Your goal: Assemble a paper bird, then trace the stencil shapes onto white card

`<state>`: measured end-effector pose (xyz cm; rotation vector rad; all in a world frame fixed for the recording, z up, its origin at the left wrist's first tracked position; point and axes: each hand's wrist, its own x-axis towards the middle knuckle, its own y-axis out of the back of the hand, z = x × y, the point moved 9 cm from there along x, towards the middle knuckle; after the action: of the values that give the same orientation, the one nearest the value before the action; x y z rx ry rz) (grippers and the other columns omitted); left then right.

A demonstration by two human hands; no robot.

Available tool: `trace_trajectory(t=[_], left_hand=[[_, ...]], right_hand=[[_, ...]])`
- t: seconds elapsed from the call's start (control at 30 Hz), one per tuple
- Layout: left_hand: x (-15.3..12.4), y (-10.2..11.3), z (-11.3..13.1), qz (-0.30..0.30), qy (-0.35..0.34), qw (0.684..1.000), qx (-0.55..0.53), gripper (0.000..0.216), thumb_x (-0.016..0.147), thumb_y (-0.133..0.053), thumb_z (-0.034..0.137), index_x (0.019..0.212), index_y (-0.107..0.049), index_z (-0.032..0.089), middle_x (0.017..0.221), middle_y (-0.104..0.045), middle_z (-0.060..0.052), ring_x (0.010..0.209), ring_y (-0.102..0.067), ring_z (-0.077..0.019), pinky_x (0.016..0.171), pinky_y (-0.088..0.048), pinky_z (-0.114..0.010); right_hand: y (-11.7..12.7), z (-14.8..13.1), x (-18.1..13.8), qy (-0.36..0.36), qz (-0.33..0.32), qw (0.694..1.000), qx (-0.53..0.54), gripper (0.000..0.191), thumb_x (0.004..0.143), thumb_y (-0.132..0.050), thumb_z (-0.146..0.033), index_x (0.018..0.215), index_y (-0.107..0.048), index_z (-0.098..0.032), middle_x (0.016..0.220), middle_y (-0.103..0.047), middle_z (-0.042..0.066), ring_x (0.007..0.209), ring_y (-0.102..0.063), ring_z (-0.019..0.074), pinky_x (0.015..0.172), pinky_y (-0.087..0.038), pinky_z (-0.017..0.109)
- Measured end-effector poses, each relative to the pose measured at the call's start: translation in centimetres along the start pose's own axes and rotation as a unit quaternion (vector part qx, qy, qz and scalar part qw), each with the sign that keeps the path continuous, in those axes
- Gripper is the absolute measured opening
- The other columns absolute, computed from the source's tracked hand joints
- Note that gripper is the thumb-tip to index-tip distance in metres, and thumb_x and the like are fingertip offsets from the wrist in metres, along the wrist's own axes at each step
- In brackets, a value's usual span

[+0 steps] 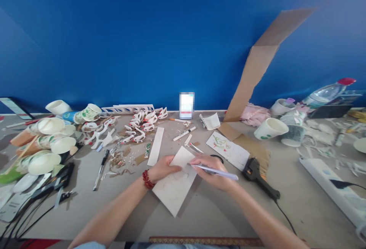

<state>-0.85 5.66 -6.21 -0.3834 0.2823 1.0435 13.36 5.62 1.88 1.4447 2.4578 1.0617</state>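
Note:
A white sheet of paper (175, 188) lies tilted on the grey table (217, 211) in front of me. My left hand (163, 168), with a red bead bracelet on the wrist, presses down on the sheet's left part with curled fingers. My right hand (213, 172) is closed round a white pen (217, 171), whose tip touches the sheet near its upper right. Faint drawn lines show on the paper.
Paper cups (45, 146) are piled at the left, white cut-out shapes (140, 127) behind. A drawing card (228, 150), a black glue gun (257, 176), a leaning cardboard strip (257, 62), mugs (270, 128), a bottle (328, 93) and a power strip (328, 180) are at the right.

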Motion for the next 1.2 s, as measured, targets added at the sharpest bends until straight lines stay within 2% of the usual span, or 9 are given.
trace_trajectory(t=[0.07, 0.27, 0.67, 1.2], left_hand=[[0.0, 0.1, -0.2, 0.004, 0.002, 1.000, -0.002, 0.049, 0.066, -0.081, 0.044, 0.100, -0.069, 0.011, 0.090, -0.074, -0.009, 0.071, -0.068, -0.0198, 0.064, -0.051, -0.028], [0.1, 0.1, -0.5, 0.007, 0.009, 1.000, -0.007, 0.050, 0.065, -0.081, 0.044, 0.100, -0.068, 0.011, 0.090, -0.074, -0.009, 0.071, -0.067, -0.0200, 0.064, -0.051, -0.029], [0.0, 0.0, -0.1, 0.002, 0.007, 1.000, -0.011, 0.048, 0.066, -0.081, 0.044, 0.098, -0.069, 0.011, 0.090, -0.074, -0.009, 0.072, -0.067, -0.0202, 0.066, -0.051, -0.029], [0.0, 0.1, -0.1, 0.008, 0.014, 0.999, -0.033, 0.046, 0.064, -0.082, 0.041, 0.096, -0.068, 0.011, 0.087, -0.074, -0.007, 0.068, -0.067, -0.0184, 0.063, -0.051, -0.027]], right_hand=[[-0.3, 0.2, -0.2, 0.005, 0.000, 1.000, 0.001, 0.021, 0.096, -0.050, -0.035, 0.095, -0.069, -0.025, 0.091, -0.075, 0.003, 0.086, -0.070, 0.0202, 0.098, -0.048, 0.039], [-1.1, 0.9, -0.4, -0.013, -0.009, 1.000, 0.000, 0.019, 0.096, -0.051, -0.031, 0.097, -0.068, -0.024, 0.094, -0.074, 0.004, 0.089, -0.069, 0.0198, 0.092, -0.051, 0.035], [-0.7, -0.1, -0.1, 0.011, 0.007, 0.999, -0.036, 0.021, 0.096, -0.049, -0.032, 0.094, -0.068, -0.023, 0.093, -0.075, 0.005, 0.093, -0.069, 0.0207, 0.083, -0.053, 0.030], [-0.8, -0.2, -0.2, 0.021, 0.008, 0.999, -0.031, 0.021, 0.097, -0.048, -0.032, 0.095, -0.067, -0.023, 0.096, -0.075, 0.006, 0.094, -0.068, 0.0217, 0.084, -0.053, 0.032]])
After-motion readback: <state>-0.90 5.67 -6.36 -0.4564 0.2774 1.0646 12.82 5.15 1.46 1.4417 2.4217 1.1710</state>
